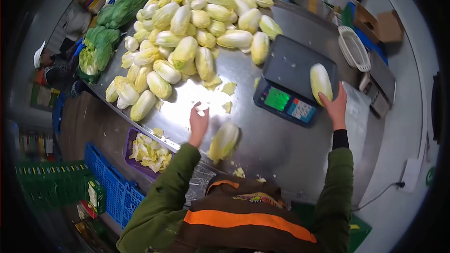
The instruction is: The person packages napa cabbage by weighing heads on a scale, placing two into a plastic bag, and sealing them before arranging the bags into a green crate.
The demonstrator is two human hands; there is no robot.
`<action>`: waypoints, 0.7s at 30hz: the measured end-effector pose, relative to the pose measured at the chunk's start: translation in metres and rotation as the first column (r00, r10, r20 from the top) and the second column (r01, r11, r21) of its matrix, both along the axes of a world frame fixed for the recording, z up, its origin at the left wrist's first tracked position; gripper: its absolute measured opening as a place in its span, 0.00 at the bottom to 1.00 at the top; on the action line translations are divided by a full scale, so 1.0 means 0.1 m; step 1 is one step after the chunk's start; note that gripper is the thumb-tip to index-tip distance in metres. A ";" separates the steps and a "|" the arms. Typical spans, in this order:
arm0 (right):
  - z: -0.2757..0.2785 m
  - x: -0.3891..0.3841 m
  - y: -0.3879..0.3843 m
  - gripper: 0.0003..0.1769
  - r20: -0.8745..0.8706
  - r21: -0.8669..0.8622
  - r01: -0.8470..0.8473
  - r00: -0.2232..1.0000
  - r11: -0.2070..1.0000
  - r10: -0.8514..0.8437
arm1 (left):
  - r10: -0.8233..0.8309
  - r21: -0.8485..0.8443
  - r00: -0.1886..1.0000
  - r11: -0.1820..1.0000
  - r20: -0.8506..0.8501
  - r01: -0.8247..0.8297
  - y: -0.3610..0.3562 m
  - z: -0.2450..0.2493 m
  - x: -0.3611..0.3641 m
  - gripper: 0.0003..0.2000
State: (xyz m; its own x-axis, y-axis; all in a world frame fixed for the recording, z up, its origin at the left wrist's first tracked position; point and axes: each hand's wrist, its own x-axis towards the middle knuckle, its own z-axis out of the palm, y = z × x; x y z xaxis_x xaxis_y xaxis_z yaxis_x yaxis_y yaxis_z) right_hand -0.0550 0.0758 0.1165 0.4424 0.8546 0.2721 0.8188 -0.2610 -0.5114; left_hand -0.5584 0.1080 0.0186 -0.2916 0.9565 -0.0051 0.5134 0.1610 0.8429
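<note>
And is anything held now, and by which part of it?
The right grip holds a pale-yellow, oblong cabbage by its near end; glare hides whether the left grip holds anything.

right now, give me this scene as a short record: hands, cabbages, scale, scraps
left hand: fingers parted, at the bright glare on the table
right hand: gripping one cabbage by its near end
held cabbage: over the right side of the scale; whether it rests there is unclear
display: lit green, digits unreadable
loose cabbage: lying near the table's near edge, between the hands
cabbage pile: heaped on the table's far left
purple crate: holding leaf scraps
</note>
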 end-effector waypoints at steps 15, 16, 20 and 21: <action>0.11 -0.38 -0.77 0.41 -0.863 0.267 0.049 -0.431 0.962 0.262 | -0.136 -0.304 0.634 0.789 0.761 0.534 2.24 1.09 -0.44 0.27; 0.09 -0.48 -1.00 0.44 -0.805 0.274 0.078 -0.527 0.958 0.273 | -0.139 -0.246 0.602 0.823 0.786 0.511 2.11 1.04 -0.29 0.26; -0.15 -0.75 -1.88 0.45 -0.688 0.156 0.168 -0.689 0.973 0.229 | -0.308 -0.073 0.365 0.669 0.878 0.740 1.64 1.13 0.90 0.29; -0.24 -0.80 -2.06 0.44 -0.694 0.111 0.181 -0.689 0.977 0.207 | -0.404 -0.030 0.341 0.606 0.849 0.795 1.49 1.21 1.35 0.31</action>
